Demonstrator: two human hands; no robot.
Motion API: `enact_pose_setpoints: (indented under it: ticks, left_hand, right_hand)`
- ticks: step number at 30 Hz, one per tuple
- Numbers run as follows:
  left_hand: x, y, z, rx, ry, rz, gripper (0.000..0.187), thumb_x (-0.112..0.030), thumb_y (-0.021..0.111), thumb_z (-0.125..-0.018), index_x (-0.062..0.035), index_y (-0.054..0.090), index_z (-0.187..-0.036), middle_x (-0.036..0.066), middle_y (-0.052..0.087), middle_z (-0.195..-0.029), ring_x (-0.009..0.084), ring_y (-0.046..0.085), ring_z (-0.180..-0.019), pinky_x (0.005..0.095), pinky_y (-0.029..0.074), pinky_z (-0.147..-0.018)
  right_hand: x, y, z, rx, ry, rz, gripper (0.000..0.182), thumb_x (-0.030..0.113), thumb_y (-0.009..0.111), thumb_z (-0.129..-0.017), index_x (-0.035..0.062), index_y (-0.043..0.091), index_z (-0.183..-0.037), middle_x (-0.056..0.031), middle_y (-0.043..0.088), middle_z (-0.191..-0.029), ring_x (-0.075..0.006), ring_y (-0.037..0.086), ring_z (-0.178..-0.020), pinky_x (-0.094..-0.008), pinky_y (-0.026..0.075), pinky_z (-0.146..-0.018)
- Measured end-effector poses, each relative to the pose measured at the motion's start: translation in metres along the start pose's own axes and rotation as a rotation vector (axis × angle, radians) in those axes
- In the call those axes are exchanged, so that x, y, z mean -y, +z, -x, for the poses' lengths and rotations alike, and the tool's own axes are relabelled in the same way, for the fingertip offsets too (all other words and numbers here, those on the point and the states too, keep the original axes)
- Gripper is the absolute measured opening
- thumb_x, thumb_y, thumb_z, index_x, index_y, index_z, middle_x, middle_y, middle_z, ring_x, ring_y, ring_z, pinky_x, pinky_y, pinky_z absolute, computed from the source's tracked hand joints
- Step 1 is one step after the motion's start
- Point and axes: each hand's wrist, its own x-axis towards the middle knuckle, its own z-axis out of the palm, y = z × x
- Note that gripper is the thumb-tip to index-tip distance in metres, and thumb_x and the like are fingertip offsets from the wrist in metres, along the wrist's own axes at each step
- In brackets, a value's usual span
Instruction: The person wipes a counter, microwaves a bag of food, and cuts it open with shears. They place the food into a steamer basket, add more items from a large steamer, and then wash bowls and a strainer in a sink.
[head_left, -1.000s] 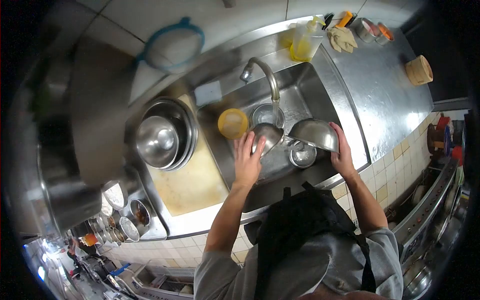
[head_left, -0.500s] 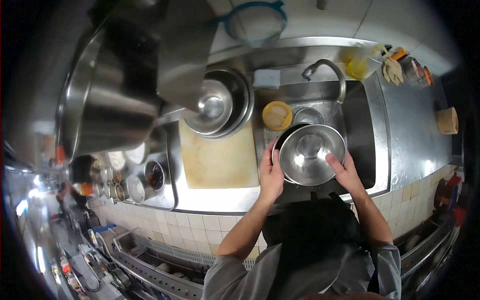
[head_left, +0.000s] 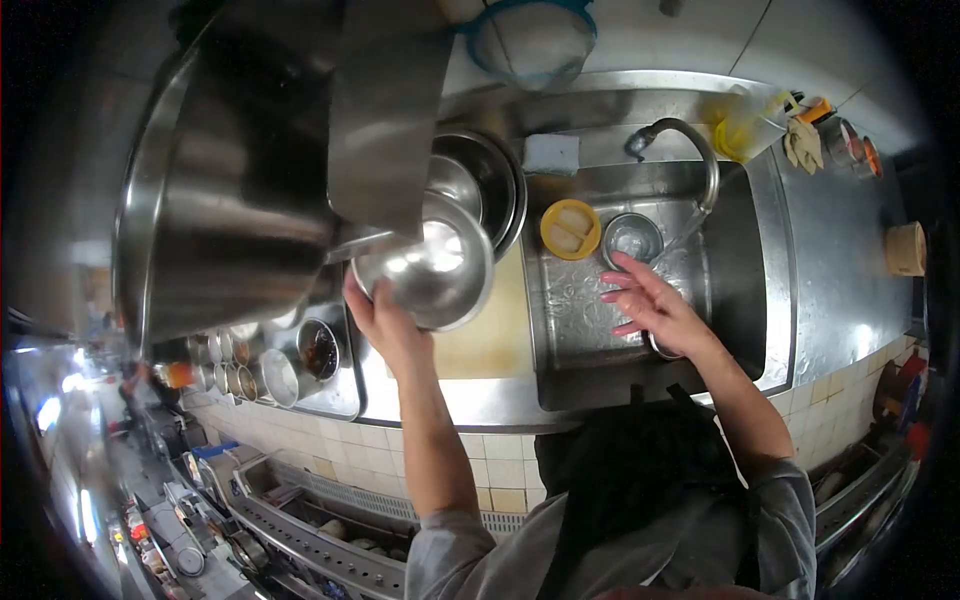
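Note:
My left hand (head_left: 388, 325) grips the near-left rim of a stainless steel mixing bowl (head_left: 455, 285), slightly blurred, above the cutting board (head_left: 490, 345). Behind it, partly covered, is a stack of steel bowls (head_left: 512, 190). My right hand (head_left: 655, 310) is over the sink (head_left: 590, 335), empty, with its fingers apart. Just beyond those fingertips a small round metal bowl (head_left: 633, 238) sits in the sink, beside a yellow round dish (head_left: 571, 228) with pale pieces in it. Beneath my right wrist shows part of another metal rim; its kind is hidden.
A curved faucet (head_left: 705, 160) reaches over the sink, with water running. A white sponge-like block (head_left: 551, 154) lies on the back ledge. A large steel vessel (head_left: 230, 200) looms at upper left, and a tray of small containers (head_left: 318, 350) stands left of the board.
The mixing bowl has moved left from above the sink to above the cutting board, in my left hand. My right hand has let go of it and opened.

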Motion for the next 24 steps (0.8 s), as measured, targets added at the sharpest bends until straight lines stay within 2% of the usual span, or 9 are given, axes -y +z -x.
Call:
enact_pose_setpoints:
  ticks: [6, 9, 11, 13, 15, 17, 21, 23, 24]
  left_hand:
    - [0.046, 0.021, -0.068, 0.138, -0.024, -0.281, 0.061, -0.027, 0.052, -0.105, -0.0039, 0.029, -0.156, 0.019, 0.039, -0.156, 0.0279, 0.040, -0.142, 0.0371, 0.032, -0.116]
    - [0.076, 0.022, -0.090, 0.151, 0.004, -0.846, 0.070, -0.036, 0.050, -0.106, 0.0002, 0.019, -0.158, 0.021, 0.023, -0.164, 0.0312, 0.029, -0.150, 0.0373, 0.026, -0.120]
    - [0.110, 0.019, -0.092, 0.216, 0.239, -1.032, 0.063, -0.043, 0.046, -0.105, 0.0080, 0.048, -0.142, 0.032, 0.038, -0.152, 0.0438, 0.025, -0.149, 0.0445, 0.011, -0.124]
    - [0.076, 0.048, -0.047, 0.064, 0.684, -1.296, 0.057, -0.036, 0.046, -0.106, 0.0082, 0.050, -0.141, 0.032, 0.036, -0.153, 0.0458, 0.028, -0.146, 0.0441, 0.022, -0.121]
    - [0.047, 0.087, 0.014, 0.167, 0.735, -0.858, 0.046, -0.025, 0.045, -0.107, 0.0094, 0.053, -0.136, 0.031, 0.048, -0.145, 0.0415, 0.043, -0.138, 0.0429, 0.036, -0.114]
    - [0.076, 0.088, 0.061, 0.490, 0.410, -0.557, 0.037, -0.018, 0.045, -0.107, 0.0073, 0.058, -0.131, 0.025, 0.063, -0.127, 0.0348, 0.061, -0.119, 0.0405, 0.048, -0.102]
    - [0.193, 0.118, 0.128, 0.743, -0.201, -0.409, 0.027, -0.007, 0.053, -0.102, 0.0027, 0.062, -0.126, 0.014, 0.072, -0.109, 0.0217, 0.070, -0.094, 0.0331, 0.056, -0.086]
    - [0.320, 0.104, 0.118, 0.810, -0.173, -0.817, 0.038, -0.005, 0.061, -0.096, -0.0005, 0.056, -0.134, 0.010, 0.070, -0.100, 0.0173, 0.069, -0.091, 0.0285, 0.057, -0.080]
    - [0.367, 0.106, 0.119, 0.740, -0.261, -0.609, 0.044, -0.009, 0.062, -0.096, -0.0038, 0.052, -0.138, 0.008, 0.068, -0.093, 0.0167, 0.068, -0.084, 0.0278, 0.057, -0.071]
  right_hand:
    - [-0.030, -0.045, 0.008, -0.254, 0.081, -0.020, 0.056, 0.025, 0.059, -0.103, 0.0108, 0.037, -0.153, -0.0119, 0.056, -0.136, -0.0223, 0.059, -0.121, -0.0399, 0.059, -0.090]
    - [-0.052, -0.064, 0.009, -0.351, 0.112, -0.013, 0.053, 0.023, 0.058, -0.103, 0.0092, 0.040, -0.151, -0.0110, 0.059, -0.131, -0.0207, 0.061, -0.117, -0.0391, 0.059, -0.089]
    - [-0.061, -0.080, 0.011, -0.414, 0.118, -0.032, 0.054, 0.026, 0.061, -0.102, 0.0072, 0.042, -0.149, -0.0106, 0.060, -0.128, -0.0201, 0.062, -0.111, -0.0370, 0.059, -0.086]
    - [-0.067, -0.090, 0.006, -0.448, 0.127, -0.055, 0.051, 0.025, 0.062, -0.101, 0.0059, 0.045, -0.145, -0.0091, 0.060, -0.125, -0.0190, 0.061, -0.111, -0.0357, 0.058, -0.085]
    - [-0.063, -0.097, -0.007, -0.470, 0.114, -0.038, 0.049, 0.025, 0.062, -0.101, 0.0055, 0.047, -0.143, -0.0079, 0.061, -0.120, -0.0190, 0.063, -0.108, -0.0347, 0.058, -0.086]
    - [-0.063, -0.102, -0.027, -0.470, 0.101, -0.024, 0.048, 0.025, 0.062, -0.100, 0.0052, 0.048, -0.141, -0.0067, 0.063, -0.115, -0.0190, 0.064, -0.105, -0.0336, 0.058, -0.086]
    - [-0.059, -0.108, -0.064, -0.333, -0.028, 0.157, 0.040, 0.026, 0.062, -0.101, 0.0048, 0.054, -0.133, -0.0073, 0.066, -0.107, -0.0146, 0.065, -0.096, -0.0322, 0.058, -0.081]
    - [-0.051, -0.109, -0.078, -0.294, -0.061, 0.330, 0.042, 0.024, 0.062, -0.101, 0.0061, 0.053, -0.137, -0.0077, 0.064, -0.114, -0.0130, 0.064, -0.099, -0.0312, 0.058, -0.080]
    - [-0.049, -0.105, -0.082, -0.236, 0.074, 0.267, 0.037, 0.022, 0.062, -0.101, 0.0059, 0.055, -0.133, -0.0073, 0.065, -0.107, -0.0120, 0.065, -0.094, -0.0302, 0.058, -0.076]
